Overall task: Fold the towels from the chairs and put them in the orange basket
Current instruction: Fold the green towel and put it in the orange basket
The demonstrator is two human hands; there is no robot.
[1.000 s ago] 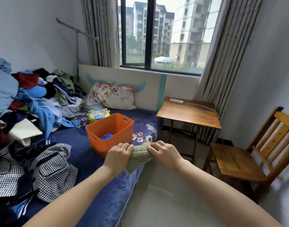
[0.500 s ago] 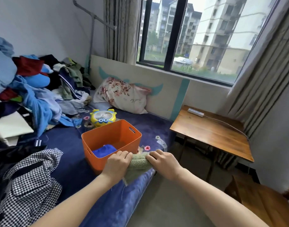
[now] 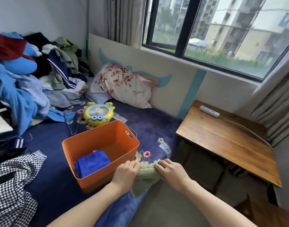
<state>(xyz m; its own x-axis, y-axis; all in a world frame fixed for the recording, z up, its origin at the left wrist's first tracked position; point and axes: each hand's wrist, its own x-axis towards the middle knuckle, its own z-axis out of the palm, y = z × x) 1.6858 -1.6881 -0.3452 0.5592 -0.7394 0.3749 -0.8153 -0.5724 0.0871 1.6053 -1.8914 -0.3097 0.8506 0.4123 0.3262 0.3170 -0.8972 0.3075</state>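
Daylight from a wide window [image 3: 222,30] falls on a bed [image 3: 156,128] covered in dark blue floral fabric. Near the bed's edge stands the orange basket [image 3: 94,182], with a folded blue towel [image 3: 91,163] lying inside at its near-left corner. Just right of the basket, both hands hold a fuzzy green towel [image 3: 147,173] over the bed's edge. The left hand [image 3: 126,172] grips the towel's left end with its fingers curled over the top. The right hand [image 3: 170,171] grips the right end the same way. A loose part of the towel hangs below, between the wrists. The left hand sits right by the basket's near-right corner; whether it touches the wall I cannot tell. Behind the basket lies a yellow fan [image 3: 98,114], and a flowered pillow [image 3: 124,86] leans on the headboard. Clothes [image 3: 25,79] are heaped along the bed's left side, with a checked garment [image 3: 14,177] nearer the camera. Right of the bed stands a wooden table [image 3: 222,140] with a white power strip [image 3: 209,111] at its far edge.
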